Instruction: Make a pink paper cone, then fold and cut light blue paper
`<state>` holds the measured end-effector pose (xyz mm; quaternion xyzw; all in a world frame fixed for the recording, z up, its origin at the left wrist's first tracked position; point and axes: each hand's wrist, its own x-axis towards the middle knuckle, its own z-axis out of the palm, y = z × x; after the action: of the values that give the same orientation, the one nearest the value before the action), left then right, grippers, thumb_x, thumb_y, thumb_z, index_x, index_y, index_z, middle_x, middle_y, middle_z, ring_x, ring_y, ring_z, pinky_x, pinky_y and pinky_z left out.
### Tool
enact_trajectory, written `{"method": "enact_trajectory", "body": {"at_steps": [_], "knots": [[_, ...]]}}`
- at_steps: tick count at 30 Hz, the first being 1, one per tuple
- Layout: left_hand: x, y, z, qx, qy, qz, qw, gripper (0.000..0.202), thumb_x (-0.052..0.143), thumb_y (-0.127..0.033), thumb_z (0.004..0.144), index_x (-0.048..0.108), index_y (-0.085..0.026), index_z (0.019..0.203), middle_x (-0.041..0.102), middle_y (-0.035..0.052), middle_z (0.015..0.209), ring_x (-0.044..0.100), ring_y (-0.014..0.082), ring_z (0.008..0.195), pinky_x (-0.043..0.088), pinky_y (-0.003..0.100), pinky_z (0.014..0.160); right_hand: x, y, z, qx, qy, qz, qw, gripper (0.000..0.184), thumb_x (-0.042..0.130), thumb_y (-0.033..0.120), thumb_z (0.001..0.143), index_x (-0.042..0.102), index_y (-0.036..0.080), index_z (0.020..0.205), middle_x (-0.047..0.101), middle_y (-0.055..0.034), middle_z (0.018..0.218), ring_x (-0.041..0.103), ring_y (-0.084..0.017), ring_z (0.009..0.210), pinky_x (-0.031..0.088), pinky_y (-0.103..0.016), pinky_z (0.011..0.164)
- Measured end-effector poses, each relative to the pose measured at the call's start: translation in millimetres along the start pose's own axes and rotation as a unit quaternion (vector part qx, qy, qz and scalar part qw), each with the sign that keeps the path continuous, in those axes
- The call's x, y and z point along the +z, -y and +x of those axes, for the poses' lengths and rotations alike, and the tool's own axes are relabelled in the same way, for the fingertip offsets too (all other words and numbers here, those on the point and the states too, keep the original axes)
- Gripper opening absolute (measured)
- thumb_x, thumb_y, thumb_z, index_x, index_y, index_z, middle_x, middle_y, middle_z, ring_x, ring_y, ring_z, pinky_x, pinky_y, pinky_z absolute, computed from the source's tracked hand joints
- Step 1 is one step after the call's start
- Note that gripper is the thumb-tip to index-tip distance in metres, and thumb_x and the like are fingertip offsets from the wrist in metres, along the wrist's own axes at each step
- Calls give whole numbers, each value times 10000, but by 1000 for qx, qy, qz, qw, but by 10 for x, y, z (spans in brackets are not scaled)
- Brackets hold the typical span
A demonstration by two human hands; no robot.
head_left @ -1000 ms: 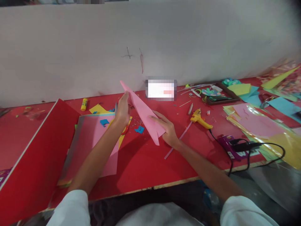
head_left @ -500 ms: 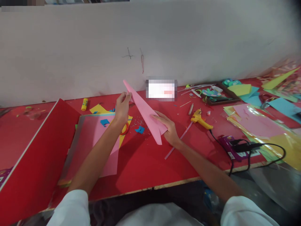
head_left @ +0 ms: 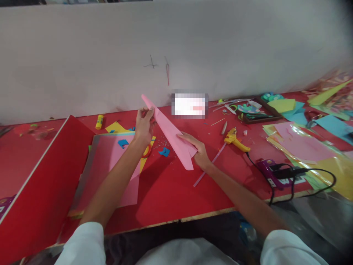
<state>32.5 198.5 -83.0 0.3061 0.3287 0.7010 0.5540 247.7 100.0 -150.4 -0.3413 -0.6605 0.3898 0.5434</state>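
Observation:
A folded pink paper sheet [head_left: 171, 134], long and pointed, is held up above the red table [head_left: 165, 191]. My left hand [head_left: 143, 125] pinches its upper edge near the far tip. My right hand [head_left: 197, 151] grips its lower, wider end, fingers curled under the sheet. Below my left arm lies a stack of coloured paper [head_left: 110, 169] with a pink sheet on top.
A yellow glue gun [head_left: 234, 140] with a black cable lies right of my right hand, beside a clear glue stick [head_left: 211, 163]. A yellow glue tube [head_left: 99, 122], blue paper scraps [head_left: 164, 151], a red board [head_left: 38, 191] at left, and coloured sheets [head_left: 306, 147] at right.
The pink paper has shifted slightly and its tip tilted a little; my left hand has re-pinched the upper edge. My right hand stays at the lower end.

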Motion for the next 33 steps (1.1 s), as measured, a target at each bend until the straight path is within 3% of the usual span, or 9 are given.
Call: {"method": "enact_trajectory", "body": {"at_steps": [4, 8, 12, 15, 17, 20, 23, 27, 33], "knots": [[23, -53, -12, -46, 21, -29, 998, 368, 936, -321, 779, 584, -219, 809, 619, -30, 739, 598, 103, 651, 501, 250, 634, -13, -44, 14, 26, -1, 21, 999, 442, 728, 558, 946, 761, 354, 1338, 711, -33, 1462, 604, -326, 1437, 500, -527, 1208], [61, -103, -44, -98, 58, -82, 990, 197, 770, -197, 893, 596, -201, 800, 660, 22, 803, 679, 156, 771, 577, 305, 760, -30, -63, 32, 15, 24, 23, 999, 374, 701, 536, 962, 781, 354, 1278, 746, -31, 1403, 624, -312, 1411, 498, -523, 1203], [54, -108, -17, -108, -13, -119, 987, 283, 708, -136, 925, 522, -197, 721, 525, -36, 635, 536, 88, 558, 544, 263, 670, 42, -61, 32, 25, -9, 28, 999, 387, 693, 373, 937, 714, 321, 1320, 737, -58, 1378, 689, -269, 1279, 563, -457, 1082], [11, -108, 31, -74, -70, -113, 988, 375, 768, -211, 939, 481, -203, 697, 447, -69, 573, 435, 62, 476, 473, 231, 564, 118, -98, 22, 49, -115, 26, 992, 332, 714, 249, 818, 673, 267, 1146, 742, -28, 1057, 704, -191, 938, 583, -338, 815], [-22, -111, 60, -43, -96, -109, 988, 419, 823, -265, 916, 470, -209, 697, 433, -79, 561, 417, 56, 463, 448, 221, 536, 145, -121, 16, 81, -183, 20, 980, 173, 692, 215, 771, 606, 247, 917, 628, 35, 804, 588, -134, 707, 492, -263, 641], [-53, -125, 83, 5, -117, -117, 986, 423, 859, -311, 893, 487, -214, 718, 462, -80, 576, 451, 56, 477, 457, 214, 548, 154, -118, 13, 136, -206, 21, 969, 146, 671, 245, 787, 534, 234, 738, 491, 68, 640, 448, -104, 577, 358, -234, 533], [-38, -165, 83, 27, -124, -130, 983, 399, 821, -309, 931, 494, -213, 725, 479, -80, 582, 474, 56, 481, 479, 214, 567, 161, -88, 12, 148, -220, 43, 963, 165, 702, 325, 819, 617, 220, 724, 559, 44, 635, 493, -117, 585, 382, -242, 540], [23, -257, 81, 24, -161, -139, 977, 399, 677, -288, 1042, 460, -202, 719, 452, -89, 555, 446, 43, 460, 477, 196, 565, 157, -66, -5, 93, -216, 27, 972, 136, 742, 356, 825, 762, 225, 793, 771, -31, 813, 693, -194, 759, 550, -313, 699], [-25, -218, 119, -3, -140, -131, 981, 356, 770, -287, 973, 520, -205, 731, 507, -71, 578, 495, 60, 477, 486, 207, 570, 106, -31, -65, -12, -98, -99, 990, 167, 730, 397, 909, 833, 274, 956, 836, -64, 1046, 783, -281, 1029, 622, -415, 904]]}}
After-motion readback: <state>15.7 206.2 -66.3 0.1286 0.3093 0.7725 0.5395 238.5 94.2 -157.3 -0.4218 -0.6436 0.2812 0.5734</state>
